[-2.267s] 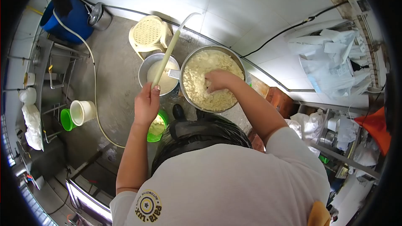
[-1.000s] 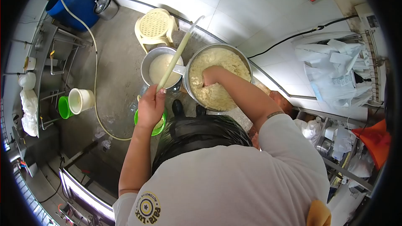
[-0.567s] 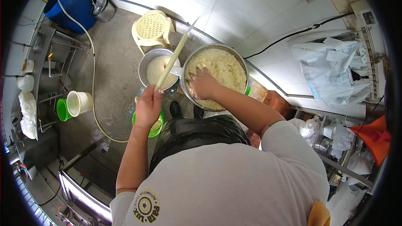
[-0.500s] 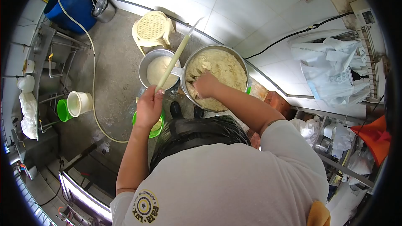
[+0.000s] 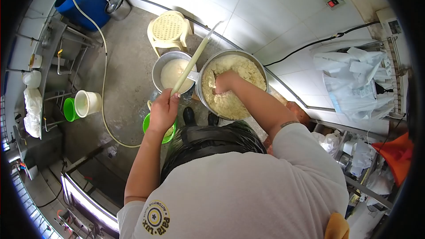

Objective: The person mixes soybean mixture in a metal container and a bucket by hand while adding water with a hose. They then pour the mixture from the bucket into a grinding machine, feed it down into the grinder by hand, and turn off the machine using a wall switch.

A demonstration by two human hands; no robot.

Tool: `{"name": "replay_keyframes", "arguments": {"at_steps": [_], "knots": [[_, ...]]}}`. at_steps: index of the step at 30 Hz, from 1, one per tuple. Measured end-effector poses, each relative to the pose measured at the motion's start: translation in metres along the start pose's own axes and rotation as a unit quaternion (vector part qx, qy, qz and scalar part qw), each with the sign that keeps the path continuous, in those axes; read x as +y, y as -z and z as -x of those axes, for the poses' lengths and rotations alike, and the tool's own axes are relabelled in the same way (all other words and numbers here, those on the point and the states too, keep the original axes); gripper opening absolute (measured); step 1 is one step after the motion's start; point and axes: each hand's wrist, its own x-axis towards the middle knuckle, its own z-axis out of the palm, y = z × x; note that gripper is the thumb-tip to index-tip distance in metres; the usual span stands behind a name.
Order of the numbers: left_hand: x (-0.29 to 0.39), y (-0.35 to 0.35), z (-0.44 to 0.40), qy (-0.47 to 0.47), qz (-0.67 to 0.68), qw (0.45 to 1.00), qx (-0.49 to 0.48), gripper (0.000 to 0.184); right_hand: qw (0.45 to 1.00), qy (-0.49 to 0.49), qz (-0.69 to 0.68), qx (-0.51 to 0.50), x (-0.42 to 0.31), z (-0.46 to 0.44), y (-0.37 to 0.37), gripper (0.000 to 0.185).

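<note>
My left hand (image 5: 164, 109) is closed around the lower end of a long pale green rod (image 5: 191, 69). The rod slants up to the right over a metal pot (image 5: 155, 71) of cloudy whitish liquid (image 5: 175, 73) and ends in a whitish pointed tip. My right hand (image 5: 225, 82) reaches into a crumbly, cream-coloured mass (image 5: 245, 76) that fills a larger metal pot (image 5: 266, 87). Its fingers are sunk in the mass and hidden. Between the two pots lies a flat metal handle (image 5: 193, 76), partly behind the rod.
A cream plastic stool (image 5: 168, 28) stands behind the pots by the tiled wall. Near my feet is a green bucket (image 5: 170, 138). A hose (image 5: 105, 68) runs along the floor on the left, past a white bucket (image 5: 87, 103). Plastic bags (image 5: 354, 79) hang at right.
My right hand has pushed deeper into the cream mass, its fingers now out of sight. The whole view has shifted slightly. My left hand keeps the rod at much the same slant.
</note>
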Motion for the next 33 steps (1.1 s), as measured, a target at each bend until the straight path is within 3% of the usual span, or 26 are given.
{"name": "replay_keyframes", "arguments": {"at_steps": [2, 6, 8, 11, 13, 15, 16, 18, 24, 28, 30, 33], "knots": [[-0.004, -0.003, -0.001, 0.006, -0.006, 1.0, -0.007, 0.03, 0.993, 0.03, -0.081, -0.08, 0.013, -0.024, -0.008, 0.07], [-0.005, 0.003, -0.001, 0.002, -0.011, 1.0, -0.003, 0.03, 0.98, 0.021, -0.182, -0.076, 0.011, 0.028, 0.019, 0.079], [-0.003, 0.004, 0.002, 0.018, 0.002, 1.0, -0.003, 0.03, 0.985, 0.037, 0.001, 0.167, -0.006, 0.066, 0.014, 0.088], [-0.004, 0.003, -0.003, 0.016, -0.005, 1.0, -0.004, 0.03, 0.987, 0.071, 0.054, 0.134, -0.021, 0.062, -0.016, 0.097], [-0.007, 0.0, -0.004, -0.01, -0.015, 1.0, 0.001, 0.031, 0.983, 0.063, 0.073, 0.155, -0.025, 0.047, -0.033, 0.092], [-0.004, 0.001, -0.004, -0.005, -0.013, 1.0, -0.005, 0.031, 0.985, 0.033, 0.095, 0.14, -0.023, 0.03, -0.038, 0.07], [-0.002, 0.001, -0.004, -0.002, -0.011, 1.0, -0.007, 0.031, 0.985, 0.035, 0.093, 0.139, -0.02, 0.024, -0.035, 0.07], [-0.002, 0.002, -0.003, -0.001, -0.012, 1.0, -0.009, 0.031, 0.997, 0.043, 0.048, 0.05, -0.014, 0.013, -0.028, 0.046], [-0.002, 0.009, 0.001, -0.005, -0.007, 1.0, 0.001, 0.03, 0.996, 0.052, 0.043, 0.06, 0.0, -0.021, -0.044, 0.034], [-0.006, 0.012, 0.004, -0.011, -0.003, 1.0, 0.009, 0.031, 0.997, 0.062, 0.022, 0.029, 0.008, -0.012, -0.031, 0.042], [-0.009, 0.013, 0.007, -0.003, -0.004, 1.0, 0.005, 0.031, 0.955, 0.097, -0.099, 0.264, 0.008, 0.006, -0.043, 0.053], [-0.005, 0.012, 0.006, -0.001, 0.001, 1.0, -0.005, 0.032, 0.963, 0.107, -0.013, 0.246, -0.032, 0.066, -0.008, 0.065]]}}
